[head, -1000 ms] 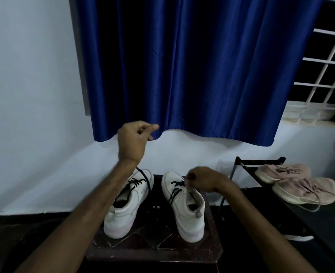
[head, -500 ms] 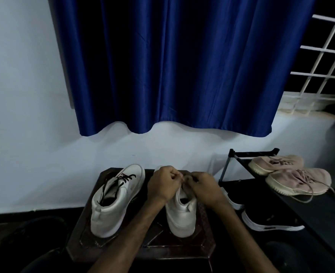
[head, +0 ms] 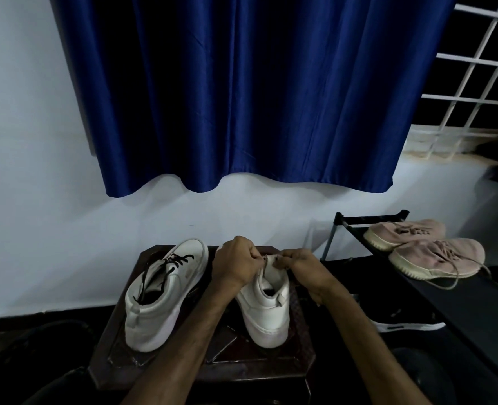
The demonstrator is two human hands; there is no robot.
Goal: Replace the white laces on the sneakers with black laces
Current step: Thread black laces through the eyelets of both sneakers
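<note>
**Both hands at 1 sneaker's tongue**

2 white sneakers stand on a low dark table (head: 241, 366), heels toward the camera. The left hand (head: 237, 263) and right hand (head: 303, 268) meet over the right sneaker (head: 266, 311), fingers curled, pinching the top of its tongue. The left sneaker (head: 160, 296) carries a black lace (head: 171, 260), loose at the top. A blue curtain (head: 241, 97) hangs behind. 2 pink shoes (head: 435, 257) sit on a black rack (head: 475, 317).

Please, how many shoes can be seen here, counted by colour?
White sneakers: 2
Pink sneakers: 2
Black shoe: 1
Total: 5
</note>
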